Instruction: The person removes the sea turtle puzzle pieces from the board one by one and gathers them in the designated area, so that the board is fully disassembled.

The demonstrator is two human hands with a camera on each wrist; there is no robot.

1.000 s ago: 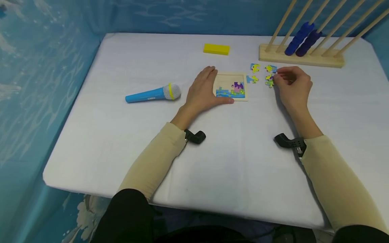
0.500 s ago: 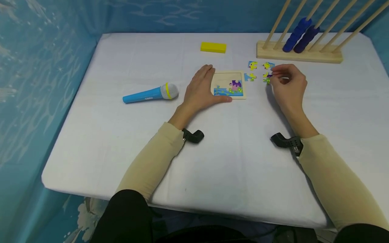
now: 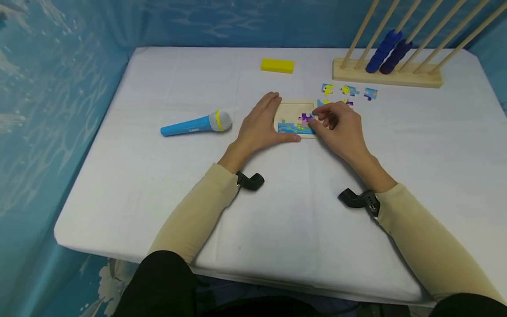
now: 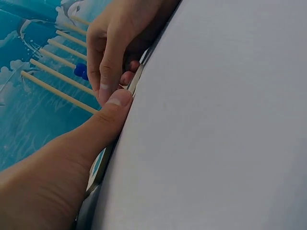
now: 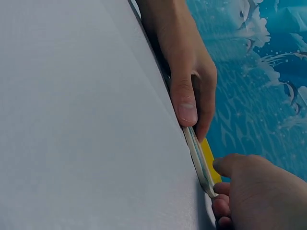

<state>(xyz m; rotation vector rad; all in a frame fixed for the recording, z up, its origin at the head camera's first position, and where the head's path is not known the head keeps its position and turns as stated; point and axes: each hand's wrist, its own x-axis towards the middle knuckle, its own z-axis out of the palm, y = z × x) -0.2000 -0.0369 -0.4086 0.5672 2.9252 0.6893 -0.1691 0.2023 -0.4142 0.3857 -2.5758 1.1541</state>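
Note:
A square wooden puzzle board (image 3: 293, 108) holds several joined pieces along its lower part, blue with a purple one (image 3: 305, 117) above. My left hand (image 3: 259, 123) grips the board at its left side, thumb along the near edge and fingers at the far left corner. My right hand (image 3: 342, 127) is over the board's right side, thumb and index finger pinching a small puzzle piece that they mostly hide. Loose puzzle pieces, a yellow and blue one (image 3: 327, 89) among them, lie beyond the board. In the left wrist view, my left thumb (image 4: 108, 117) lies close to the right fingertips.
A blue toy microphone (image 3: 194, 124) lies left of the board. Behind stands a yellow block (image 3: 277, 66). A wooden rack with upright rods (image 3: 390, 78) and blue and purple beads is at the back right. White cloth (image 3: 273, 211) covers the table.
My right hand has moved left and nearer, from the loose pieces to the board's right side, uncovering a blue piece at the right. My left hand stays on the board.

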